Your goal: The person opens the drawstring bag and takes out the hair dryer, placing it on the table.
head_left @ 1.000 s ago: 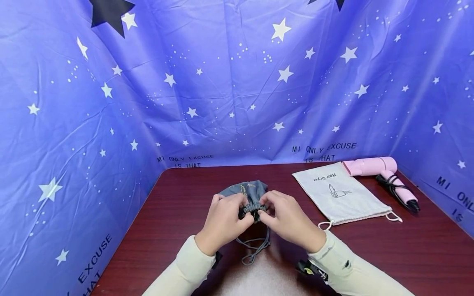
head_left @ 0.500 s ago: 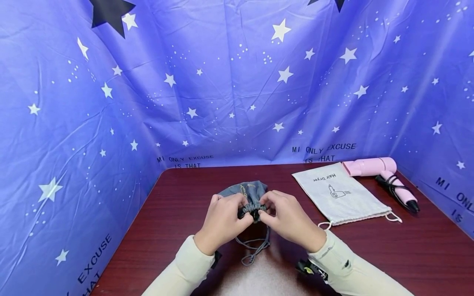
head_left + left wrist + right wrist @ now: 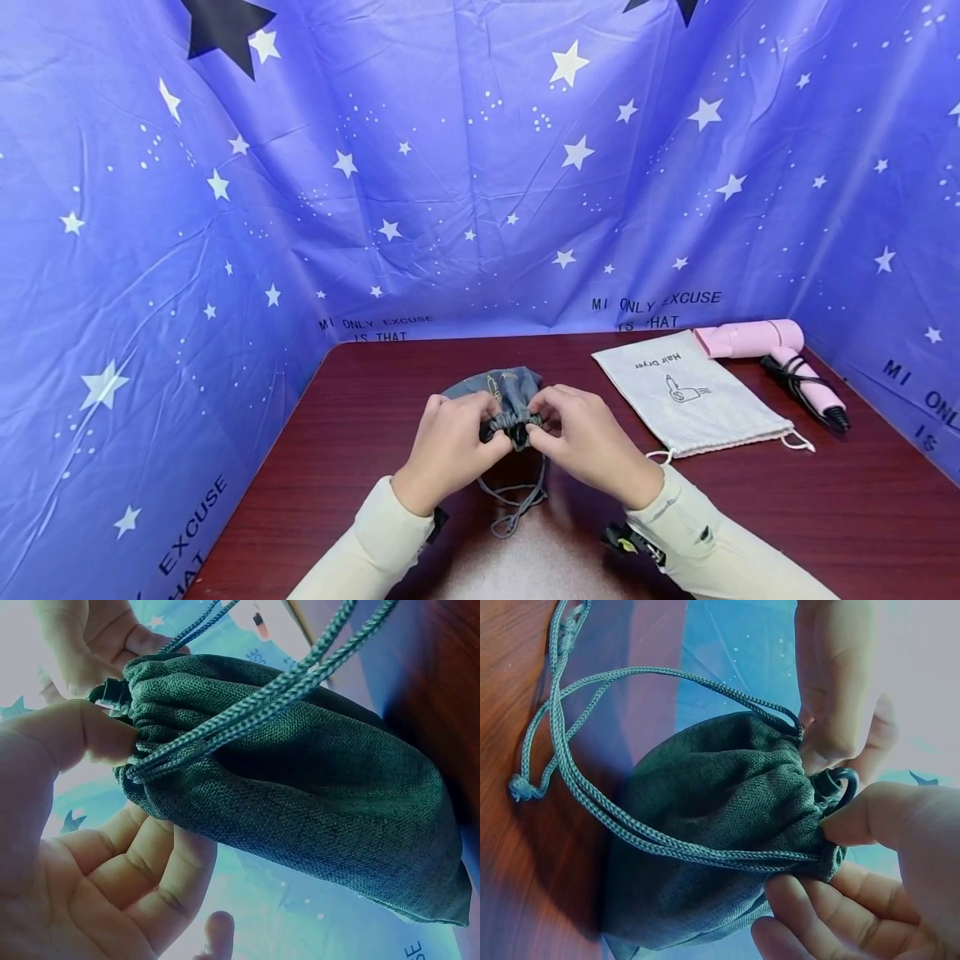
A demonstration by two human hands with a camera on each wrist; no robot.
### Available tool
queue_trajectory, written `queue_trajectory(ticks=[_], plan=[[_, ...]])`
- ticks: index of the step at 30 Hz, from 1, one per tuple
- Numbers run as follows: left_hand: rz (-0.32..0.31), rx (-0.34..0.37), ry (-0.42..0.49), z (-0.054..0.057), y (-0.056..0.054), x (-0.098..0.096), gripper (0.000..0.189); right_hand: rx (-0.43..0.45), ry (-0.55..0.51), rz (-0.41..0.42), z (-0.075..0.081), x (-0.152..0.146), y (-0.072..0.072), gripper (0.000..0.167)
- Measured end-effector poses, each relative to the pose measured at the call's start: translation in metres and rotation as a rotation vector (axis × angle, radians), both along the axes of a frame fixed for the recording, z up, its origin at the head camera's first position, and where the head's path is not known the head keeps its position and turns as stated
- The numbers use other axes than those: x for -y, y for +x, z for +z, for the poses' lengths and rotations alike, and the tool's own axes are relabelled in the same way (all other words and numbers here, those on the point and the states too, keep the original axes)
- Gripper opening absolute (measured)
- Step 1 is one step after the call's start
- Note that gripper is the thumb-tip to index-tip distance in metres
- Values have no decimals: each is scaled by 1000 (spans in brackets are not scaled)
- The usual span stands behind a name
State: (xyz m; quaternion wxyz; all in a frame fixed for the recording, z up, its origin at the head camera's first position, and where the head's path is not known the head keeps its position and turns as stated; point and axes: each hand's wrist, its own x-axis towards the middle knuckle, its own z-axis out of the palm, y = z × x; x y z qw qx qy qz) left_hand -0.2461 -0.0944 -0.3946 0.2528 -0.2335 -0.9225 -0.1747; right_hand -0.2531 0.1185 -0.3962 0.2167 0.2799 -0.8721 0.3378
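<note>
I see the left hand and the right hand with fingers pinching a grey woven drawstring pouch; at its three o'clock, a flat white cloth bag says "Hair Dryer".

The bench has a dark red, wood-grained top. At right, a white drawstring pouch, printed "Hair Dryer", lies flat on it. A pink hair dryer lies at the pouch's far right corner, its black cord wound around the handle. Near the center, a gray drawstring bag contacts the surface at its lower end
</note>
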Motion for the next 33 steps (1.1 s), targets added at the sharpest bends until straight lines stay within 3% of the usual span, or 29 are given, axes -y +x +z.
queue_trajectory(ticks=[16,24,33], plan=[[5,-4,3,0,-1,-2,19,-4,2,-17,-1,-3,-1,17],[11,-67,-19,-5,-3,-4,14,-58,50,-57,-5,3,0,20],[-5,-110,-46,-7,-1,-5,13,-78,74,-14,-9,6,0,23]])
